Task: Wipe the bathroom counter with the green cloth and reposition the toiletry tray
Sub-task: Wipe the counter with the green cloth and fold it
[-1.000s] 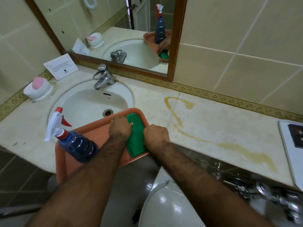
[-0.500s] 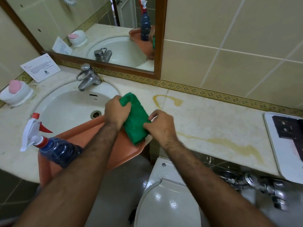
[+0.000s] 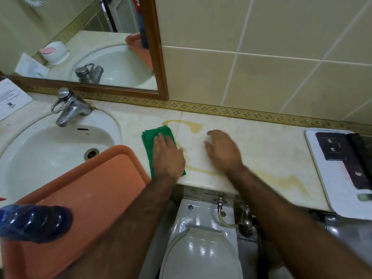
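The green cloth (image 3: 154,137) lies flat on the pale marble counter (image 3: 251,141), just right of the sink. My left hand (image 3: 167,156) presses down on it, palm flat and fingers spread. My right hand (image 3: 223,152) hovers open over the counter to the right, blurred, holding nothing. A yellowish spill (image 3: 281,179) streaks across the counter from behind the cloth toward the right. The white toiletry tray (image 3: 320,158) with dark packets rests at the counter's right end.
An orange plastic tray (image 3: 96,190) sits over the sink's (image 3: 40,150) front edge, with a blue spray bottle (image 3: 34,223) lying on it. A chrome tap (image 3: 68,109), a paper card (image 3: 12,97) and a mirror (image 3: 90,41) stand behind. A toilet (image 3: 201,248) is below the counter.
Both hands lifted the green cloth out of the orange tray and over to the counter. The left hand now presses it flat; the right hand has let go and moved right.
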Demonstrator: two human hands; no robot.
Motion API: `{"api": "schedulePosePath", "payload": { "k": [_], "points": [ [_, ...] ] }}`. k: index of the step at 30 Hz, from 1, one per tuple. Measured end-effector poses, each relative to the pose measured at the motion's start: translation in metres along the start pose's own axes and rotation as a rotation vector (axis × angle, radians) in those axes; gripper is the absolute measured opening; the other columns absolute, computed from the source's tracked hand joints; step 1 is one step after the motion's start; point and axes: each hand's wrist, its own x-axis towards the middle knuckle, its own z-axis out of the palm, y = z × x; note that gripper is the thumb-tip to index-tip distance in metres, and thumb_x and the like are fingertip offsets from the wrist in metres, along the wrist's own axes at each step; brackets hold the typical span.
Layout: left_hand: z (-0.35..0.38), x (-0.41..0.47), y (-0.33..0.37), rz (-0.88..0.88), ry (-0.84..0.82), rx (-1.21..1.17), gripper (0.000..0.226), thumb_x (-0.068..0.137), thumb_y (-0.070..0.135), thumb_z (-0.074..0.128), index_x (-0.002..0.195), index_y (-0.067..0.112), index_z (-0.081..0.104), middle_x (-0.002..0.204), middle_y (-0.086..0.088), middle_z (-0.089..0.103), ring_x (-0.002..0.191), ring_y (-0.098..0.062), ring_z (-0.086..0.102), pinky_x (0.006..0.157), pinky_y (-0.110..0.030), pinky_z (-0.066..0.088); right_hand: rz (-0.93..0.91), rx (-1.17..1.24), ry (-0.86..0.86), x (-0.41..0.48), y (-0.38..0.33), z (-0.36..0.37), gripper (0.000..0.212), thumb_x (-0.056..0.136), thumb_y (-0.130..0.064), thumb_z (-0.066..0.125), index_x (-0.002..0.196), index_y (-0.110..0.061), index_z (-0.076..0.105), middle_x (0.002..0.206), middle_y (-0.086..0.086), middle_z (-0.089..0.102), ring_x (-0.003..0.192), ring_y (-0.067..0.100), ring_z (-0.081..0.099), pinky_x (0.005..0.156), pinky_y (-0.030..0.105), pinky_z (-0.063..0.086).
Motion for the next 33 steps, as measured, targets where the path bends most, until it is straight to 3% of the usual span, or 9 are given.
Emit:
{"api": "schedulePosePath", "payload": {
  "k": [3, 7, 12, 19, 21, 23, 27, 29, 33],
  "points": [
    [0.022, 0.003, -0.01, -0.136, -0.041, 0.002, 0.078, 0.106, 0.05, 0.027, 0.16, -0.004, 0.018, 0.168, -0.023, 0.016, 0.156, -0.035, 0.014, 0.127, -0.044, 0.01, -0.107, -0.231, -0.139, 0.032, 0.074, -0.023, 0.062, 0.11, -0.038, 0.037, 0.162, -0.008, 0.026, 0.171, 0.011, 0.022, 0.159, 0.024, 0.017, 0.127, 0.034, 0.014],
    [0.033, 0.039, -0.016, -0.123, 0.029, 0.059, 0.08, 0.105, 0.055, 0.016, 0.162, -0.001, 0.019, 0.169, -0.018, 0.019, 0.157, -0.032, 0.016, 0.127, -0.046, 0.011, -0.2, -0.296, -0.185, 0.046, 0.138, -0.019, 0.068, 0.108, -0.053, 0.025, 0.166, -0.021, 0.012, 0.175, -0.002, 0.006, 0.161, 0.016, 0.003, 0.129, 0.04, 0.007],
    [0.037, 0.081, 0.016, 0.006, 0.007, 0.089, 0.081, 0.104, 0.058, 0.011, 0.161, 0.002, 0.023, 0.168, -0.016, 0.023, 0.156, -0.032, 0.02, 0.127, -0.047, 0.013, -0.238, -0.244, -0.087, 0.048, 0.155, -0.003, 0.062, 0.109, -0.053, 0.017, 0.166, -0.028, 0.013, 0.174, -0.009, 0.01, 0.16, 0.008, 0.001, 0.129, 0.043, 0.008],
    [0.051, 0.014, 0.032, 0.546, -0.156, 0.086, 0.077, 0.104, 0.061, 0.007, 0.164, 0.013, 0.01, 0.171, -0.003, 0.009, 0.159, -0.021, 0.006, 0.127, -0.047, 0.014, -0.231, -0.234, -0.087, 0.048, 0.151, -0.007, 0.059, 0.11, -0.048, 0.018, 0.165, -0.028, 0.014, 0.174, -0.009, 0.011, 0.16, 0.008, 0.004, 0.129, 0.043, 0.01],
    [0.05, 0.0, 0.007, 0.497, -0.162, 0.052, 0.075, 0.105, 0.061, 0.011, 0.164, 0.015, 0.009, 0.171, -0.001, 0.007, 0.159, -0.018, 0.003, 0.128, -0.045, 0.011, -0.23, -0.224, -0.088, 0.048, 0.152, -0.007, 0.059, 0.11, -0.048, 0.018, 0.165, -0.029, 0.014, 0.174, -0.009, 0.011, 0.16, 0.008, 0.004, 0.129, 0.043, 0.011],
    [0.047, 0.011, -0.006, 0.32, -0.106, 0.054, 0.074, 0.106, 0.059, 0.015, 0.164, 0.013, 0.01, 0.171, -0.003, 0.008, 0.159, -0.02, 0.005, 0.128, -0.044, 0.009, -0.228, -0.218, -0.079, 0.049, 0.153, -0.005, 0.059, 0.11, -0.049, 0.018, 0.165, -0.029, 0.015, 0.174, -0.01, 0.012, 0.16, 0.008, 0.004, 0.129, 0.043, 0.01],
    [0.045, 0.056, 0.034, 0.1, -0.024, 0.103, 0.076, 0.105, 0.055, 0.015, 0.163, 0.006, 0.018, 0.17, -0.011, 0.017, 0.158, -0.029, 0.014, 0.127, -0.047, 0.012, -0.232, -0.215, -0.071, 0.048, 0.155, -0.004, 0.058, 0.11, -0.048, 0.017, 0.165, -0.029, 0.015, 0.174, -0.01, 0.012, 0.16, 0.008, 0.005, 0.129, 0.041, 0.009],
    [0.051, 0.058, 0.063, 0.131, -0.019, 0.095, 0.075, 0.105, 0.055, 0.015, 0.162, 0.006, 0.018, 0.17, -0.012, 0.018, 0.157, -0.031, 0.015, 0.127, -0.048, 0.012, -0.231, -0.217, -0.069, 0.048, 0.154, -0.004, 0.058, 0.11, -0.047, 0.018, 0.165, -0.029, 0.016, 0.174, -0.01, 0.012, 0.16, 0.009, 0.006, 0.129, 0.042, 0.009],
    [0.068, -0.019, 0.087, 0.447, -0.097, 0.067, 0.075, 0.106, 0.058, 0.016, 0.162, 0.008, 0.018, 0.17, -0.011, 0.016, 0.158, -0.029, 0.013, 0.127, -0.048, 0.012, -0.23, -0.206, -0.087, 0.048, 0.152, -0.006, 0.059, 0.109, -0.048, 0.016, 0.165, -0.029, 0.015, 0.174, -0.009, 0.011, 0.16, 0.01, 0.006, 0.129, 0.043, 0.008]
  ]
}}
